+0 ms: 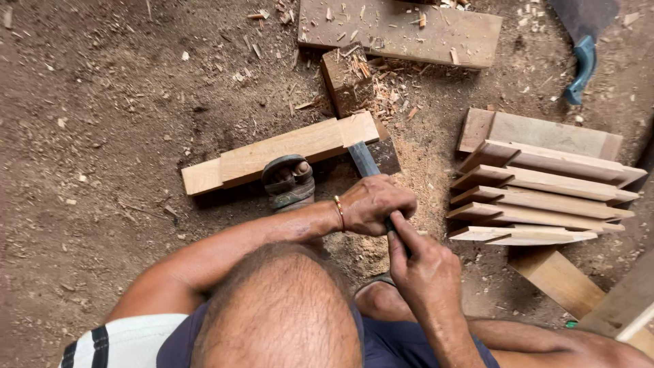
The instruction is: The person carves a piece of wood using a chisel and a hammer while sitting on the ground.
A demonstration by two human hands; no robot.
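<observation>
Both hands, the left hand (371, 204) and right hand (422, 269), are wrapped tight around a flat metal chisel (364, 161) in the middle of the frame, its blade on the long wood plank (286, 151) under a sandaled foot (289, 182), and steady, straight holding seems best.

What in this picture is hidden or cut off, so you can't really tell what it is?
Head view only:
- The tool: both hands cover its handle; only a flat grey blade shows.
- The blade's tip: hidden behind the long plank.
- Left hand and right hand: the grip is masked by the fingers.
- The blue-handled tool: cut off by the top edge.
- The foot in the sandal: mostly hidden by the left forearm.
</observation>
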